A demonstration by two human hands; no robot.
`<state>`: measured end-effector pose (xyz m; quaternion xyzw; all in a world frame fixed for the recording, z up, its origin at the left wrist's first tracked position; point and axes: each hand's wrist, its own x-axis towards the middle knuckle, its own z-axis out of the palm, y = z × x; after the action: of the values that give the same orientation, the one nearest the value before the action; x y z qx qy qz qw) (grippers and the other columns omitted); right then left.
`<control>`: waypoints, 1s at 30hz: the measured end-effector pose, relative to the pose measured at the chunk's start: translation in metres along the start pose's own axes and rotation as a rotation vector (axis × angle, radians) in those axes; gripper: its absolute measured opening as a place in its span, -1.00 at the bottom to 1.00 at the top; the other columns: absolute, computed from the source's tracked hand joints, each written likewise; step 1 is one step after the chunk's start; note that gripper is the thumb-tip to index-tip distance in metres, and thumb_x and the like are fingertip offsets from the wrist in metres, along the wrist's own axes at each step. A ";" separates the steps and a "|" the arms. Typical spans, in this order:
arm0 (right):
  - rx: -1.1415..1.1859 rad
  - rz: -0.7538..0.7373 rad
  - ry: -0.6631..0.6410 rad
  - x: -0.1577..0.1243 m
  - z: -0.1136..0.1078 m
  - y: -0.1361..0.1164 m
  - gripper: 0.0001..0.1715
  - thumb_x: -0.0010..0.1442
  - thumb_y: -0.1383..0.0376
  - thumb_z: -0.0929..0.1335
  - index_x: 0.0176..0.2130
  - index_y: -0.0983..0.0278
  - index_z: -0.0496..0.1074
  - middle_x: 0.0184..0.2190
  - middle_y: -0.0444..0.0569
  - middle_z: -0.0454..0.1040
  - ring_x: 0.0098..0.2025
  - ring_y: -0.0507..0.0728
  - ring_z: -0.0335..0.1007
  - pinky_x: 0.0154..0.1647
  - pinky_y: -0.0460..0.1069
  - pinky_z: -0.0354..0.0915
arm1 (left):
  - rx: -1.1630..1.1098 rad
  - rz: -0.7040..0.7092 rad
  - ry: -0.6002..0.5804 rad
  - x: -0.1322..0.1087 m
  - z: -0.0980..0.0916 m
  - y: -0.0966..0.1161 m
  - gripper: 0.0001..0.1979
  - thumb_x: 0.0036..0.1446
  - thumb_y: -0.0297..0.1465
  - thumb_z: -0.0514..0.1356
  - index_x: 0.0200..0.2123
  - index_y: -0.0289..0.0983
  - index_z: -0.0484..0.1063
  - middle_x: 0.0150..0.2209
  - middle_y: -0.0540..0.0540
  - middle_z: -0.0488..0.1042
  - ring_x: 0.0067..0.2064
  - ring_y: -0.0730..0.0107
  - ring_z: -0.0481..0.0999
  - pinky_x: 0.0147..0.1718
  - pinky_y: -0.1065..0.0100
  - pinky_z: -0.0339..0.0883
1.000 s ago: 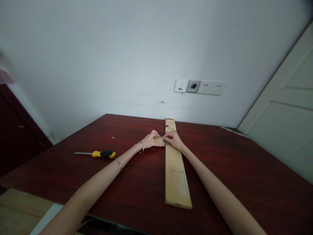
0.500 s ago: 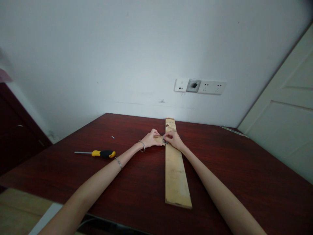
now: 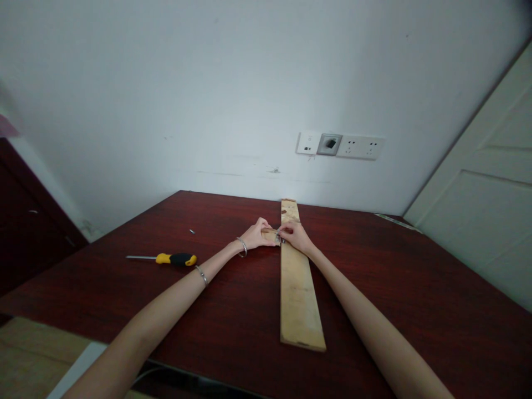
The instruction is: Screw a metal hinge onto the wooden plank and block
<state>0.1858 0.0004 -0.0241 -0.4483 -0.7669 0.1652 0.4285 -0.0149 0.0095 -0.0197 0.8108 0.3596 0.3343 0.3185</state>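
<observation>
A long pale wooden board (image 3: 300, 293) lies on the dark red table, running from near the wall toward me. Against its left side, a short wooden piece (image 3: 270, 236) is gripped between the thumb and fingers of my left hand (image 3: 255, 235). Small metal hardware (image 3: 278, 238) sits where the short piece meets the board; its exact shape is too small to tell. The fingers of my right hand (image 3: 294, 235) pinch at this metal part, with the hand over the board.
A screwdriver (image 3: 174, 259) with a yellow and black handle lies on the table (image 3: 233, 310) at the left. Beyond it is a small metal piece (image 3: 192, 231). Wall sockets (image 3: 359, 147) are above the table's back edge, and a thin strip (image 3: 398, 223) lies at the back right.
</observation>
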 end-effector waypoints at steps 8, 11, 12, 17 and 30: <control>0.089 0.095 0.054 -0.001 -0.001 0.000 -0.78 -0.06 0.30 0.36 -0.33 0.25 0.52 -0.29 -0.03 0.52 -0.24 0.13 0.40 -0.16 0.03 0.27 | 0.035 0.032 -0.012 -0.001 0.001 -0.006 -0.37 -0.25 -0.22 0.40 -0.19 -0.24 0.12 -0.10 -0.19 0.42 -0.10 0.19 0.46 -0.15 0.22 0.30; 0.150 0.138 0.100 -0.001 -0.002 0.005 -0.71 -0.03 0.30 0.32 -0.26 0.24 0.51 -0.23 -0.03 0.53 -0.21 0.14 0.41 -0.14 0.04 0.29 | 0.032 0.052 -0.031 -0.001 0.002 -0.010 -0.39 -0.22 -0.23 0.39 -0.18 -0.25 0.13 -0.10 -0.19 0.41 -0.08 0.18 0.45 -0.13 0.20 0.29; 0.171 0.149 0.117 0.000 -0.002 0.007 -0.71 -0.02 0.29 0.31 -0.25 0.25 0.50 -0.22 -0.03 0.53 -0.19 0.14 0.42 -0.13 0.04 0.29 | 0.035 0.055 -0.037 -0.001 0.003 -0.011 -0.40 -0.22 -0.23 0.39 -0.17 -0.25 0.13 -0.09 -0.19 0.41 -0.07 0.18 0.45 -0.12 0.20 0.28; 0.248 0.182 0.176 0.000 -0.005 0.010 -0.73 0.02 0.21 0.29 -0.30 0.26 0.49 -0.21 -0.02 0.53 -0.16 0.17 0.42 -0.11 0.06 0.29 | 0.067 0.039 -0.045 0.000 0.005 -0.015 -0.39 -0.23 -0.20 0.39 -0.16 -0.26 0.16 -0.07 -0.19 0.40 -0.05 0.16 0.43 -0.10 0.19 0.27; 0.297 0.193 0.175 -0.002 -0.005 0.007 -0.73 0.01 0.20 0.31 -0.32 0.28 0.49 -0.25 -0.01 0.53 -0.19 0.17 0.41 -0.14 0.05 0.29 | 0.154 0.054 -0.095 0.003 0.007 -0.018 -0.19 -0.22 -0.18 0.38 0.06 -0.33 0.10 0.05 -0.39 0.34 0.08 0.03 0.35 0.06 0.07 0.14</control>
<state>0.1942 0.0023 -0.0266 -0.4643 -0.6474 0.2770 0.5372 -0.0152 0.0197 -0.0366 0.8573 0.3468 0.2751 0.2628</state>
